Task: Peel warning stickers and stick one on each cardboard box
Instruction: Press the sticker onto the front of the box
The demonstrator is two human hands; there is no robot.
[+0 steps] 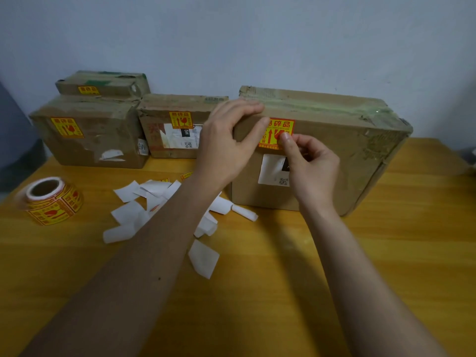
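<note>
Both hands (pixel 270 140) press sticker (pixel 277 132) (on box (pixel 334 155)).

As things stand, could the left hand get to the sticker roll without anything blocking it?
Probably yes: the sticker roll sits in the open on the table, left of the left hand, with only flat backing papers lying between.

Big box (pixel 322 155): yellow sticker (pixel 279 128) reads "碎品" with red up-arrows; white label (pixel 273 171) bears a QR code. Middle box (pixel 177 124): label (pixel 184 137) reads "5H", QR code below. Other print illegible.
</note>
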